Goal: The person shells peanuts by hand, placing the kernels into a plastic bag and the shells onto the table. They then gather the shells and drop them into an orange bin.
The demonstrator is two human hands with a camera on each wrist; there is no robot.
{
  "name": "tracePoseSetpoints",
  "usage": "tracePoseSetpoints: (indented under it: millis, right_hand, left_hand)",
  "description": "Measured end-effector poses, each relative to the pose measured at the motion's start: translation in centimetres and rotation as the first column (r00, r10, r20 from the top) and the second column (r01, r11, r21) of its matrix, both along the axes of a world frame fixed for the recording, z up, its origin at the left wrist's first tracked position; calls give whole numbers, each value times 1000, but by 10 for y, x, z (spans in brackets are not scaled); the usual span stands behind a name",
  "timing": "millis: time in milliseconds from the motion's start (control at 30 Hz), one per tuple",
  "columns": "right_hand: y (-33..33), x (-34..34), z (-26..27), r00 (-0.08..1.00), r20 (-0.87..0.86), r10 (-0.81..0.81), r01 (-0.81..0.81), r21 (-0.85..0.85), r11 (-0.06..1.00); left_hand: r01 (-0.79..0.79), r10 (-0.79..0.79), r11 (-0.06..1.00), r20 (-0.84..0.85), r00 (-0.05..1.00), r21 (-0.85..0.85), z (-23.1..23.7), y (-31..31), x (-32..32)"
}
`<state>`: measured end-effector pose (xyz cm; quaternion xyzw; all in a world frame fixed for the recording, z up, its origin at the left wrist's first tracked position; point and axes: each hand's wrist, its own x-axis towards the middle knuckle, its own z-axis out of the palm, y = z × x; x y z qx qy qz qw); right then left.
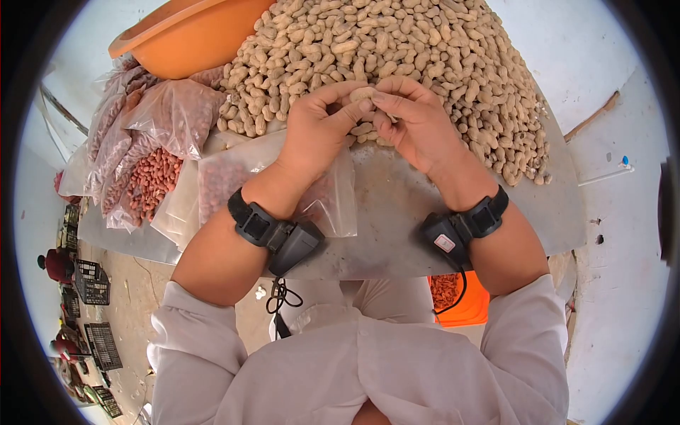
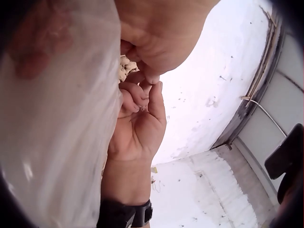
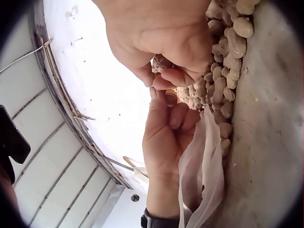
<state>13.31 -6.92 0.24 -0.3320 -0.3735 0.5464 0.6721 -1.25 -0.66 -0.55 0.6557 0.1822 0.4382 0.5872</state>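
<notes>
A peanut (image 1: pixel 363 93) in its shell is held between both hands at the near side of a large peanut pile (image 1: pixel 397 42). The left hand (image 1: pixel 319 127) pinches it between thumb and fingers. From the other side, the right hand (image 1: pixel 421 127) has thumb and index finger closed on it, the other fingers curled below. In the left wrist view the left hand (image 2: pixel 164 35) is above and the right hand (image 2: pixel 133 128) below, fingertips meeting. The right wrist view has the right hand (image 3: pixel 156 28) above the left hand (image 3: pixel 164 137); the peanut is mostly hidden there.
Plastic bags (image 1: pixel 177 113) of red kernels (image 1: pixel 154 177) lie at the left, beside an orange basin (image 1: pixel 191 39). A flat clear bag (image 1: pixel 333 202) rests on the metal table (image 1: pixel 386 241) under the left forearm. An orange container (image 1: pixel 464 312) stands below the table edge.
</notes>
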Motion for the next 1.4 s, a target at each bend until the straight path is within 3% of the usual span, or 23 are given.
tracePoseSetpoints:
  millis: [133,267,433,533,733,867,933,1133,1233,1400]
  right_hand:
    - [2,1,-4,997,-42,59,-59,-14,998]
    - [1,6,-3,995,43,87,-87,0,996]
    - [-2,3,6,979,121,166,-165,-19,986]
    - [-1,-1,1,960,264,87,-93,11,996]
    - [0,-6,0,951,309,2,-7,14,1000]
    - [-13,-4,21,806,591,-11,9,7,1000]
    - [-12,1,23,733,681,1,-19,19,1000]
    - [-12,-8,19,809,582,-89,34,105,994]
    - [-6,-7,8,917,396,-42,8,88,996]
    - [-5,-12,6,980,201,12,-33,103,994]
  left_hand:
    - [-1,4,999,74,997,-42,-6,4,3]
    - [42,-42,999,89,995,10,-8,7,3]
    - [65,-52,987,-84,995,148,-7,9,-1]
    - [81,-70,988,-84,994,131,-7,5,0]
    - [87,-83,993,-50,995,74,-10,5,1]
    - [87,-89,995,-23,996,-56,-3,-3,2]
    - [168,-164,976,39,986,-139,-8,3,4]
    - [258,-217,938,190,958,-231,-6,0,4]
    - [271,-221,937,225,949,-221,-5,-1,4]
    - [294,-240,936,257,936,-195,-6,0,3]
